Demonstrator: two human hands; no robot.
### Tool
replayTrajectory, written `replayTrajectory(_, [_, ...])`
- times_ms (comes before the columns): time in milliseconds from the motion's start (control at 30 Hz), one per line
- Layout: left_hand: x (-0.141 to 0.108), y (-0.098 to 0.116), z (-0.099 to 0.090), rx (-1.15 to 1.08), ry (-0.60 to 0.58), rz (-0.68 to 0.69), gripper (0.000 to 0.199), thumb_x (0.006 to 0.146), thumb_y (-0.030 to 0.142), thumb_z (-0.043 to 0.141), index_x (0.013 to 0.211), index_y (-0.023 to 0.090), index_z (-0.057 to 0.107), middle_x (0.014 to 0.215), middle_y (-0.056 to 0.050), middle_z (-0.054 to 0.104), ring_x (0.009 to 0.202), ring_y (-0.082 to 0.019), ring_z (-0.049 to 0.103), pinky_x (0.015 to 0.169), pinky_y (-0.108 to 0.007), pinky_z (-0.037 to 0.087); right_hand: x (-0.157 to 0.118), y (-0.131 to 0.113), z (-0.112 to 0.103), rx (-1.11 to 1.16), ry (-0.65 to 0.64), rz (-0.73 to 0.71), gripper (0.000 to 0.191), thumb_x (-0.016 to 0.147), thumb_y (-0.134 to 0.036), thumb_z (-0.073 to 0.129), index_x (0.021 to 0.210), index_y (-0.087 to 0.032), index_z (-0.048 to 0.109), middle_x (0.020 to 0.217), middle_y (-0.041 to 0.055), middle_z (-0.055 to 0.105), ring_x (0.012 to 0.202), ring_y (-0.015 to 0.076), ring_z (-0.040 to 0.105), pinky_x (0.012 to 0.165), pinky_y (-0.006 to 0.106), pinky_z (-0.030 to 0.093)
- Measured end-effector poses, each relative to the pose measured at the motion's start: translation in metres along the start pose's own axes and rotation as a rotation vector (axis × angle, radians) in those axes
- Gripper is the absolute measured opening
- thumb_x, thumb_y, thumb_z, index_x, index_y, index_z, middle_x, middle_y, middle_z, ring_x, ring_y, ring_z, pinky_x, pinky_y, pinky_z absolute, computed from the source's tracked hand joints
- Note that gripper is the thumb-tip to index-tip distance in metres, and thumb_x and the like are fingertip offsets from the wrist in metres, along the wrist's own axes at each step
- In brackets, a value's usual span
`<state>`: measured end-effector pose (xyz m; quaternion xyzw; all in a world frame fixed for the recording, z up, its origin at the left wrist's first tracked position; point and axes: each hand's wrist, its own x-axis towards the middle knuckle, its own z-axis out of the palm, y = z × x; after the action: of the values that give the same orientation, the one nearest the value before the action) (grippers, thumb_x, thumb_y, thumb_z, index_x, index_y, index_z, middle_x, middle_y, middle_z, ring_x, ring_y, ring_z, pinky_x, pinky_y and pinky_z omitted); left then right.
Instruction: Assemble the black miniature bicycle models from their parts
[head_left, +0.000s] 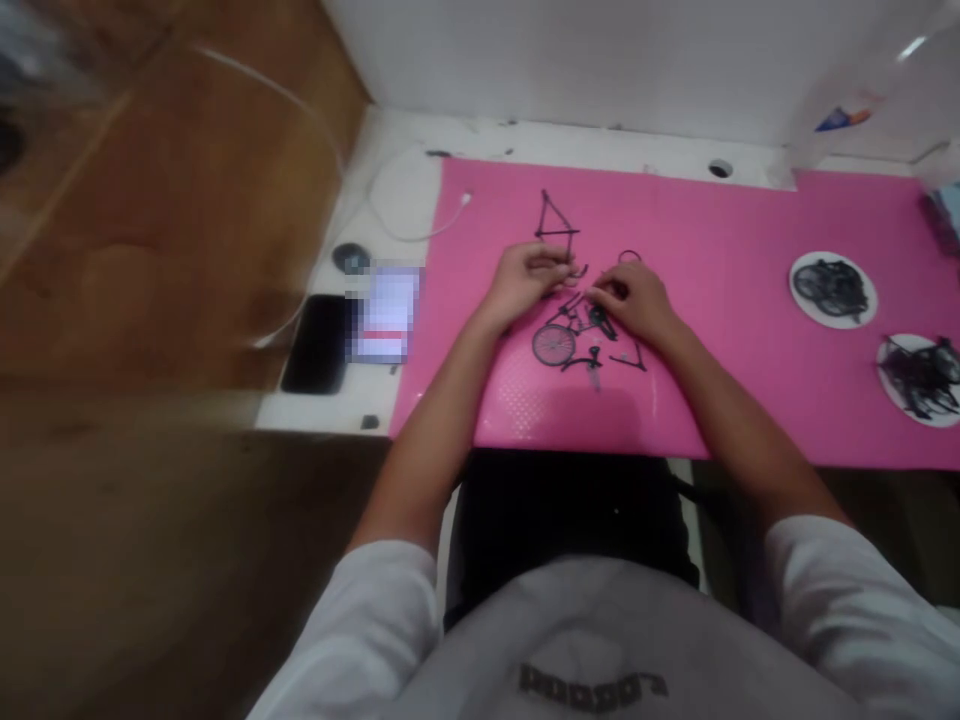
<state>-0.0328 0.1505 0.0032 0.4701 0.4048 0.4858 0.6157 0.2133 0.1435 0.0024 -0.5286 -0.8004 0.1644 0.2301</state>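
Observation:
My left hand [527,277] is closed in a pinch over the pink mat, and a small dark curved part [580,271] shows at its fingertips. Just beyond it is a thin black miniature bicycle frame [556,231]; whether the fingers touch it I cannot tell. My right hand [636,298] has its fingers curled together a little to the right, and what they hold is hidden. Below both hands lie a small spoked wheel [553,344], black bicycle parts [598,318] and a thin bent rod [642,357]. A small dark ring [629,256] lies behind the right hand.
Two white plates, one with black parts [793,300] and one farther right [885,385], stand on the pink mat [720,390]. At left are a black phone [315,345], a blurred lit screen [388,315], a round dark object [351,258] and a white cable [409,240]. A wall stands behind.

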Motion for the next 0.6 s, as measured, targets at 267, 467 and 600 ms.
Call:
replayTrajectory(267, [-0.003,-0.002,0.001,0.018,0.01,0.003,0.029,0.084,0.021,0.1,0.105,0.016,0.081,0.106,-0.012,0.089,0.092,-0.02,0.088,0.087,-0.03,0.072,-0.003,-0.002,0.001,0.006,-0.037,-0.001,0.051,0.113,-0.07,0.057,0.103,-0.027,0.081,0.107,0.0116,0.084,0.104,0.0324,0.067,0.091,0.047,0.052])
replayTrajectory(467, [-0.001,-0.005,0.003,0.031,0.037,0.046,0.028,0.085,0.027,0.099,0.105,0.019,0.081,0.108,-0.011,0.089,0.091,-0.02,0.087,0.083,-0.029,0.071,-0.001,0.002,0.004,-0.006,-0.057,-0.006,0.058,0.12,-0.057,0.034,0.098,-0.025,0.076,0.113,0.0141,0.083,0.11,0.0342,0.067,0.097,0.051,0.053])
replayTrajectory(600, [0.006,-0.011,-0.003,0.062,0.207,0.18,0.028,0.091,0.035,0.095,0.109,0.021,0.079,0.113,-0.011,0.088,0.093,-0.02,0.086,0.08,-0.028,0.068,0.0,0.004,0.006,0.022,0.01,0.01,0.054,0.119,-0.059,0.038,0.107,-0.025,0.077,0.117,0.0156,0.08,0.116,0.035,0.067,0.105,0.053,0.055])
